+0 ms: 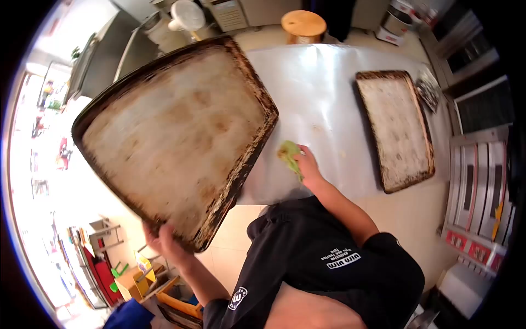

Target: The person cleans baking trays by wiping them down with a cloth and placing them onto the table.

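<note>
A large, browned baking tray [181,131] with dark, crusted rims is held up on the left, tilted above the table. Its near lower corner is gripped by my left hand [167,244], thumb on the inner face and the other fingers partly hidden behind the rim. In my right hand [308,165] is a crumpled green cloth [290,156] with brown stains. That hand is over the metal table [329,120], to the right of the raised tray and apart from it. A second baking tray [397,129], also stained, lies flat at the table's right end.
A clear plastic bag [428,90] sits beside the second tray. Beyond the table's far edge stand a round wooden stool [304,24] and a white fan [187,15]. A steel oven [476,192] is at the right. Boxes [134,282] and a chair are at the lower left.
</note>
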A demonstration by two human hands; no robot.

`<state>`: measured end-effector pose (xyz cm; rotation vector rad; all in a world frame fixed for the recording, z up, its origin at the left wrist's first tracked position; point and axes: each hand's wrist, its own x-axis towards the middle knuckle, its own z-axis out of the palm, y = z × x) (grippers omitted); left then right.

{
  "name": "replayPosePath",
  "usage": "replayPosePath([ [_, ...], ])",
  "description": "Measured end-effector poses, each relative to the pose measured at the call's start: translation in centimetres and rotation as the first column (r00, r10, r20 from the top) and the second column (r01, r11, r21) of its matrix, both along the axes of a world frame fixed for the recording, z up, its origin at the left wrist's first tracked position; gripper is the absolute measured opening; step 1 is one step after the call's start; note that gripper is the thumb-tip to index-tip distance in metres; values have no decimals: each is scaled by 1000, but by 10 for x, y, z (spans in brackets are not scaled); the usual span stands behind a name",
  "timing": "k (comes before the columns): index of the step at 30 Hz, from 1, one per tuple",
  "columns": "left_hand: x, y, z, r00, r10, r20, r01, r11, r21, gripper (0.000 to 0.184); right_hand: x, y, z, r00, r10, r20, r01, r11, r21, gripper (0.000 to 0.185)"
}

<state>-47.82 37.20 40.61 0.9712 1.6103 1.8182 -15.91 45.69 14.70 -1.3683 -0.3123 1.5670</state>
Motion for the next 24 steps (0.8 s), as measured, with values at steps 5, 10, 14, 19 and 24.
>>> replayPosePath([
  [5,-14,11,-28,978,-34,-204,31,999,-20,68,14,-10,-33,993,-73,87,61,989,132,33],
  [10,-9,17,-19,972,-66,-225,57,997,-46,61,-70,2,50,920,108,376,-356,627,692,47],
  [14,-5,15,-17,963,-75,-259,68,997,-35,58,-170,16,129,633,-121,765,-772,-169,612,59],
  [19,11,9,0,946,-54,-320,22,994,-103,62,-226,71,198,689,-393,608,-708,-189,680,60],
  [24,16,-9,-6,922,-69,-382,43,996,-75,68,-232,133,289,689,-551,470,-603,-77,794,57],
])
